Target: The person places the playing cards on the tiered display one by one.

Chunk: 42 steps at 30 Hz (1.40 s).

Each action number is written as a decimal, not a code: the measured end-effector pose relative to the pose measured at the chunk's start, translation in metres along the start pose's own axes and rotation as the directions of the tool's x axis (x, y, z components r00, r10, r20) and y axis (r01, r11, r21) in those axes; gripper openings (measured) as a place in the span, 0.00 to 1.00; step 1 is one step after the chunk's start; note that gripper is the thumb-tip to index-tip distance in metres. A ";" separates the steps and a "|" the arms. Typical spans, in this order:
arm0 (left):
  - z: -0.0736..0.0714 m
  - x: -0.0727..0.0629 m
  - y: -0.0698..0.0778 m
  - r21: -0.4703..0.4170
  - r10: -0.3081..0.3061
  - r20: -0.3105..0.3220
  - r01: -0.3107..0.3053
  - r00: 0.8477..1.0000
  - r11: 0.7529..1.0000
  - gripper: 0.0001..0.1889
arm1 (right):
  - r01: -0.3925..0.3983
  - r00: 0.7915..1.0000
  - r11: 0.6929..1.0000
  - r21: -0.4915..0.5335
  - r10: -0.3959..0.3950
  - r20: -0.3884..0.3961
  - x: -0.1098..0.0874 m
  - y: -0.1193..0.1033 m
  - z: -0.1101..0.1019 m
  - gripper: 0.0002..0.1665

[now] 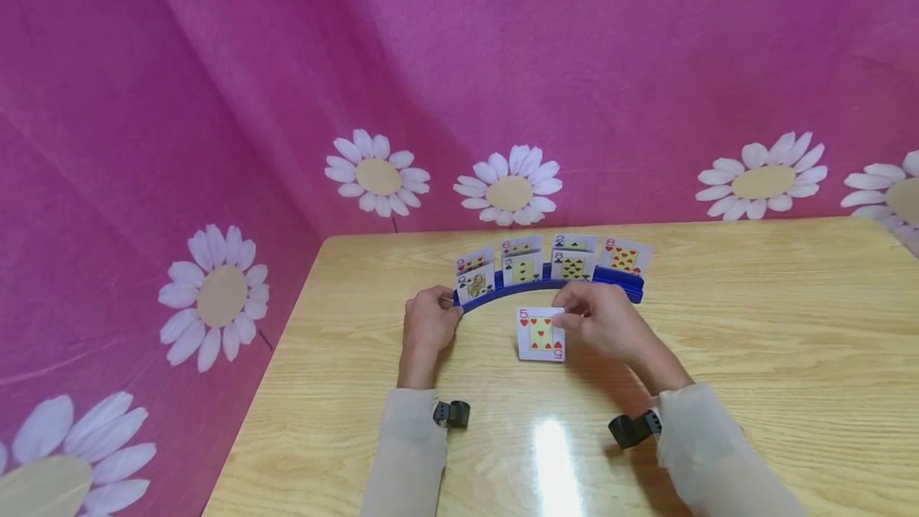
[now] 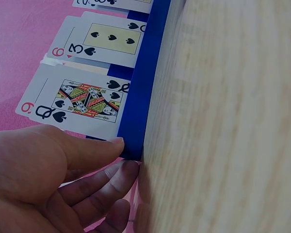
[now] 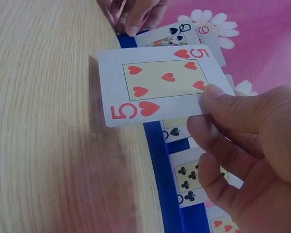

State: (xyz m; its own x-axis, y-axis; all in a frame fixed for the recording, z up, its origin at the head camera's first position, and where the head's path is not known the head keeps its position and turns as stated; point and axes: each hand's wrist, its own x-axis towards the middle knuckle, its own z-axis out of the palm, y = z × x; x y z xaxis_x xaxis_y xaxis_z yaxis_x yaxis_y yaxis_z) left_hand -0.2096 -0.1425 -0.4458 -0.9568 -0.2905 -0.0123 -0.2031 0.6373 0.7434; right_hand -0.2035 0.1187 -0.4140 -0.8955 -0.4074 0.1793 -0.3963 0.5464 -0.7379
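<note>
A curved blue card holder (image 1: 524, 288) stands on the table with playing cards upright in it. My left hand (image 1: 431, 325) pinches the holder's left end; in the left wrist view the thumb lies on the blue rail (image 2: 144, 87) beside the queen of spades (image 2: 87, 102). Between thumb and fingers, my right hand (image 1: 603, 321) holds a five of hearts (image 1: 534, 345) by its edge, face toward me, in front of the holder and apart from it. The three of spades (image 1: 522, 271), the eight of clubs (image 1: 573, 268) and the eight of hearts (image 1: 623, 256) stand further right along the holder.
More cards stand behind the front ones, among them a two of clubs (image 1: 574, 242) and a red six (image 1: 520, 246). The wooden table (image 1: 775, 357) reaches back to a pink cloth (image 1: 610, 86) printed with white flowers.
</note>
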 end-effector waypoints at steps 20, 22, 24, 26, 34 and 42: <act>-0.001 -0.001 -0.001 -0.010 -0.008 0.001 0.008 1.000 1.000 0.12 | -0.004 0.996 0.998 -0.064 -0.002 -0.094 -0.008 0.014 -0.028 0.06; 0.000 -0.001 -0.001 -0.008 -0.002 -0.001 0.002 1.000 1.000 0.12 | -0.005 0.994 0.997 -0.075 -0.003 -0.106 -0.009 0.016 -0.031 0.07; 0.000 -0.001 -0.001 -0.009 0.002 -0.001 -0.002 1.000 1.000 0.12 | -0.013 0.994 0.996 -0.084 0.004 -0.110 -0.011 0.018 -0.035 0.07; 0.000 -0.001 0.000 -0.006 0.007 -0.001 -0.007 1.000 1.000 0.12 | -0.031 0.994 0.995 -0.094 0.020 -0.109 -0.012 0.020 -0.038 0.07; 0.001 0.001 -0.001 0.002 0.003 0.004 -0.003 1.000 1.000 0.12 | -0.046 0.991 0.989 -0.142 0.028 -0.130 -0.019 0.030 -0.052 0.06; 0.001 -0.001 -0.001 0.004 0.013 -0.003 -0.013 1.000 1.000 0.12 | -0.077 0.984 0.983 -0.167 0.047 -0.173 -0.024 0.042 -0.065 0.07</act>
State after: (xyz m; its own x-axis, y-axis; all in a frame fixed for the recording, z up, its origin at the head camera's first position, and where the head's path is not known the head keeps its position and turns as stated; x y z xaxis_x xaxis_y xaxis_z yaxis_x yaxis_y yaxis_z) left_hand -0.2087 -0.1423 -0.4466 -0.9586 -0.2849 -0.0007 -0.1919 0.6438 0.7407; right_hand -0.2112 0.1987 -0.4070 -0.9348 -0.2486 0.2536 -0.3547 0.6908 -0.6301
